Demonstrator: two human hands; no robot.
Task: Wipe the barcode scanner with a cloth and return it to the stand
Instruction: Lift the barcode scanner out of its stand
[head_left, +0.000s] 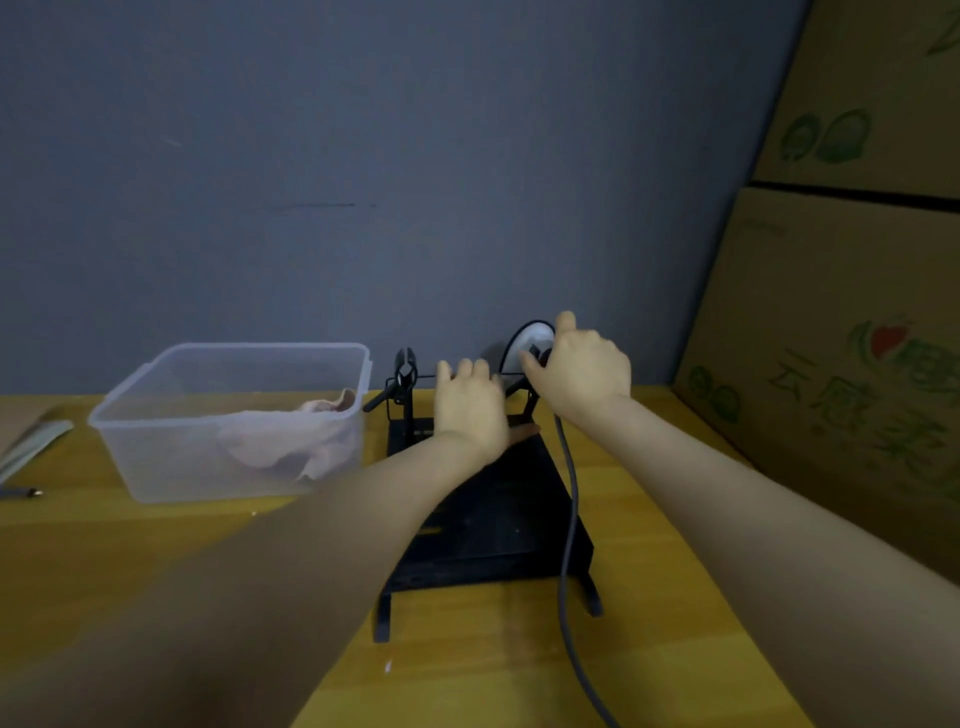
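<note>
Right now, calls from the hands out:
R hand: right hand (582, 371) clenched round the barcode scanner (532, 340) at the stand's far right corner; only its white head w/ dark rim shows past the knuckles.
L hand: left hand (470, 405) lies flat, fingers loose, grasping nothing, on the stand (498, 519) top just beside the scanner.
Cable: grey cable (569, 519) drops from R hand toward the viewer, so the scanner's long axis prob runs near-far.
Cloth: pink cloth (291, 441) sits in the clear tub (228, 421), left of the stand. L hand nearer, so it's the likely fetcher.
</note>
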